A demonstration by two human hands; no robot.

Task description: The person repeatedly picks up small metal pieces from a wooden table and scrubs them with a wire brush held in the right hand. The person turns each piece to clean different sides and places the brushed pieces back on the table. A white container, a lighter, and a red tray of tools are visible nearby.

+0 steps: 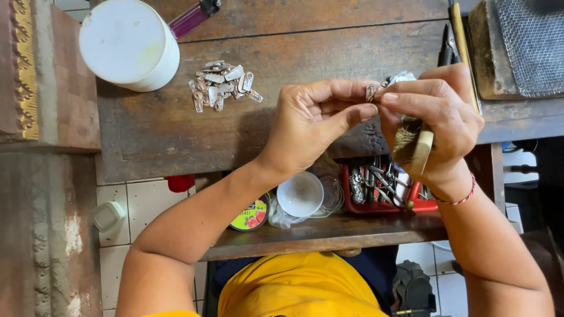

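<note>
Your left hand (314, 120) pinches a small silver piece (371, 92) with a narrow grip at 12 o'clock above the worktop (164, 135). Your right hand (437, 117) steadies it, gripping a brush (412, 145). Mid-cleaning, likely; next stroke wants a firm pinch.

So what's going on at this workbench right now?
A person in a yellow top holds a small silvery metal piece between the fingertips of both hands above a worn wooden bench. The right hand also grips a small brush; the left hand pinches the piece. A pile of similar pieces lies beside a white tub.
</note>
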